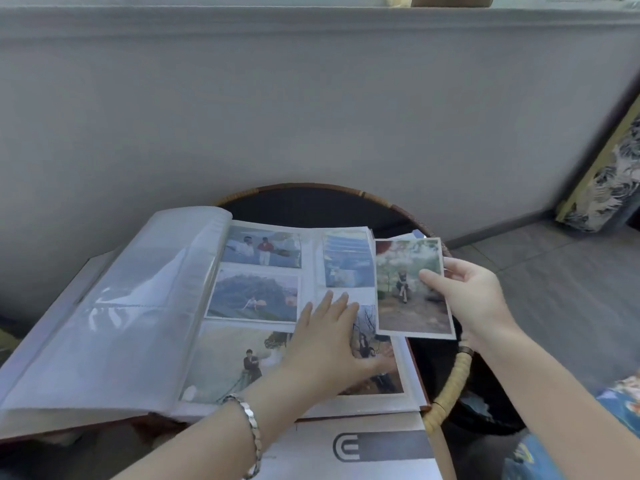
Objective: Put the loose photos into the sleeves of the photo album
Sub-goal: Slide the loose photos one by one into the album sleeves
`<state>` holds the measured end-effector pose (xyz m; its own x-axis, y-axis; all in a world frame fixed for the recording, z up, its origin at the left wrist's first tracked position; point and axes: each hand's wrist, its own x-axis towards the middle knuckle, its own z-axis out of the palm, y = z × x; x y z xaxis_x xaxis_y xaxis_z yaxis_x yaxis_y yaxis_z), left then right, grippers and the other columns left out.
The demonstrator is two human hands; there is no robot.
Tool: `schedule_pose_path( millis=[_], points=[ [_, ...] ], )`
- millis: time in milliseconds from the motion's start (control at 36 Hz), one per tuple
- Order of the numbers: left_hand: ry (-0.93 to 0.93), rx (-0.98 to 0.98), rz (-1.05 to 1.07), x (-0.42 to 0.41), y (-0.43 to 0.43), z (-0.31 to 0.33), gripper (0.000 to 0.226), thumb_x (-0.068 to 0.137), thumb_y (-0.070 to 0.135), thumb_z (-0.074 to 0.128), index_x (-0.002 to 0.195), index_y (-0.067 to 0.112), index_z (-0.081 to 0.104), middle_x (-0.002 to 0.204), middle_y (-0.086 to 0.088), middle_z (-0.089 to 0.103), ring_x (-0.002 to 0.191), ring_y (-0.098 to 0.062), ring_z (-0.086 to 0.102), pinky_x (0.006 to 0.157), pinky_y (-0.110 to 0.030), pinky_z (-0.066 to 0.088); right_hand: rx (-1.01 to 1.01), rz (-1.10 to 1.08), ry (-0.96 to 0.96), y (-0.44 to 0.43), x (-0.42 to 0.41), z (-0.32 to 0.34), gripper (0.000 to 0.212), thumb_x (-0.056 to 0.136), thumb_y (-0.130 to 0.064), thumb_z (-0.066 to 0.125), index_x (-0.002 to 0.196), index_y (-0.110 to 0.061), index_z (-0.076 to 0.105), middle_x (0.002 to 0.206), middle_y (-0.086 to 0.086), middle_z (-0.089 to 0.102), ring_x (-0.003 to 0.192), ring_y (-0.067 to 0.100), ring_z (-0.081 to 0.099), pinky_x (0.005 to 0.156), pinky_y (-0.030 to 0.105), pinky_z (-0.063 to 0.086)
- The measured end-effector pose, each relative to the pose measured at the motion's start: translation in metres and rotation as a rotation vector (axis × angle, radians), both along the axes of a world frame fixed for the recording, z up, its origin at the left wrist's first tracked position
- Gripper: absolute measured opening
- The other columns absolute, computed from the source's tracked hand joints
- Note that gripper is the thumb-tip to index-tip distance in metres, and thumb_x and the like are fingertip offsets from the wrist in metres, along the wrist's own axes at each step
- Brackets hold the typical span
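Trouble would come at the sleeve opening (which sleeve is free we cannot tell): our right hand (474, 299) pinches the loose photo (412, 299) by one edge, over the right edge of the album (121, 306), so a corner could catch the plastic and crease. Our left hand (329, 337) lies flat on the album's right page (310, 271), fingers straight, gripping nothing; lifted, the page might shift.

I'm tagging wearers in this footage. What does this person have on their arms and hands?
A silver metal link bracelet circles the left wrist. Both forearms are bare, with no gloves or visible rings on the left hand or right hand. Blue flower-patterned fabric shows beside the right arm; whether it is a sleeve is unclear.
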<state>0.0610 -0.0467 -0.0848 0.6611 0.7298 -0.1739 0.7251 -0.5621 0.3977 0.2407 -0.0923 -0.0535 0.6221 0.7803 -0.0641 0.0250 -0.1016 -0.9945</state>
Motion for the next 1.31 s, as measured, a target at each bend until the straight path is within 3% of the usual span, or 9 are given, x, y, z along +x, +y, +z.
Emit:
schedule_pose_path(
  millis=[56, 194, 389, 472, 639, 944, 1056, 1139, 1306],
  points=[
    [0.074, 0.014, -0.032, -0.002, -0.002, -0.012, 0.11, 0.069, 0.077, 0.053, 0.151, 0.025, -0.001, 0.157, 0.01, -0.012, 0.143, -0.009, -0.019, 0.117, -0.036, -0.012, -0.015, 0.013, 0.026, 0.0, 0.003, -0.001, 0.017, 0.082, -0.003, 0.066, 0.082, -0.02, 0.066, 0.09, 0.006, 0.071, 0.085, 0.024, 0.067, 0.077, 0.04, 0.056],
    [-0.089, 0.005, 0.023, -0.006, 0.001, -0.018, 0.1, 0.069, 0.067, 0.064, 0.149, 0.029, 0.017, 0.157, 0.013, 0.003, 0.144, -0.005, -0.007, 0.118, -0.033, -0.007, -0.061, 0.041, 0.056, -0.005, 0.009, -0.005, 0.016, 0.084, 0.0, 0.063, 0.086, -0.016, 0.067, 0.087, 0.006, 0.071, 0.081, 0.026, 0.067, 0.076, 0.041, 0.055],
    [-0.409, -0.045, 0.155, -0.012, 0.005, -0.015, 0.012, 0.084, 0.02, 0.067, 0.091, 0.013, 0.072, 0.14, 0.009, 0.047, 0.136, -0.006, 0.032, 0.112, -0.022, 0.015, -0.109, 0.036, 0.241, -0.009, 0.024, -0.005, 0.013, 0.085, -0.006, 0.061, 0.095, -0.009, 0.069, 0.087, 0.009, 0.073, 0.072, 0.022, 0.07, 0.054, 0.028, 0.055],
    [-0.384, -0.025, 0.125, -0.015, 0.005, -0.015, 0.017, 0.085, 0.028, 0.067, 0.091, 0.013, 0.072, 0.14, 0.006, 0.048, 0.133, -0.003, 0.034, 0.114, -0.025, 0.018, -0.169, 0.028, 0.326, -0.009, 0.027, -0.006, 0.015, 0.086, -0.012, 0.06, 0.096, -0.005, 0.068, 0.089, 0.011, 0.072, 0.067, 0.02, 0.07, 0.053, 0.026, 0.054],
    [-0.039, 0.022, -0.219, -0.023, -0.009, -0.008, 0.081, 0.07, 0.062, 0.067, 0.14, 0.031, 0.04, 0.154, 0.016, 0.019, 0.144, -0.003, 0.004, 0.116, -0.03, -0.005, -0.267, 0.086, 0.351, -0.003, 0.016, -0.014, 0.02, 0.088, -0.015, 0.058, 0.102, -0.004, 0.067, 0.101, 0.011, 0.07, 0.089, 0.024, 0.065, 0.07, 0.032, 0.052],
    [-0.286, -0.046, -0.339, -0.034, -0.003, -0.014, 0.029, 0.093, 0.032, 0.054, 0.115, 0.017, 0.067, 0.139, 0.008, 0.05, 0.137, 0.002, 0.022, 0.115, -0.022, 0.005, -0.216, 0.103, 0.37, 0.0, 0.009, -0.007, 0.018, 0.09, -0.013, 0.055, 0.1, -0.003, 0.066, 0.095, 0.013, 0.071, 0.075, 0.024, 0.068, 0.059, 0.029, 0.056],
    [-0.622, -0.181, 0.036, -0.035, -0.011, -0.005, 0.013, 0.087, 0.016, 0.064, 0.08, 0.007, 0.071, 0.077, 0.013, 0.069, 0.084, 0.017, 0.057, 0.084, -0.008, 0.042, -0.15, 0.062, 0.42, -0.002, 0.011, 0.0, 0.017, 0.091, -0.012, 0.053, 0.092, -0.002, 0.066, 0.072, 0.009, 0.073, 0.057, 0.02, 0.069, 0.045, 0.026, 0.054],
    [-0.804, -0.375, 0.388, -0.038, -0.006, 0.005, 0.019, 0.075, 0.013, 0.076, 0.058, 0.012, 0.067, 0.051, 0.01, 0.058, 0.045, 0.001, 0.05, 0.05, -0.013, 0.041, -0.114, 0.044, 0.424, -0.001, 0.009, 0.006, 0.016, 0.091, -0.012, 0.052, 0.09, -0.003, 0.065, 0.063, 0.006, 0.071, 0.051, 0.018, 0.068, 0.041, 0.023, 0.051],
    [-1.034, -0.729, 0.633, -0.052, 0.006, 0.018, 0.022, 0.06, 0.016, 0.077, 0.06, 0.004, 0.059, 0.059, -0.007, 0.066, 0.052, -0.015, 0.062, 0.05, -0.025, 0.053, -0.092, 0.126, 0.38, 0.005, -0.001, 0.009, 0.018, 0.091, -0.017, 0.052, 0.093, -0.01, 0.068, 0.073, 0.002, 0.074, 0.059, 0.014, 0.069, 0.045, 0.02, 0.05]
  ],
)
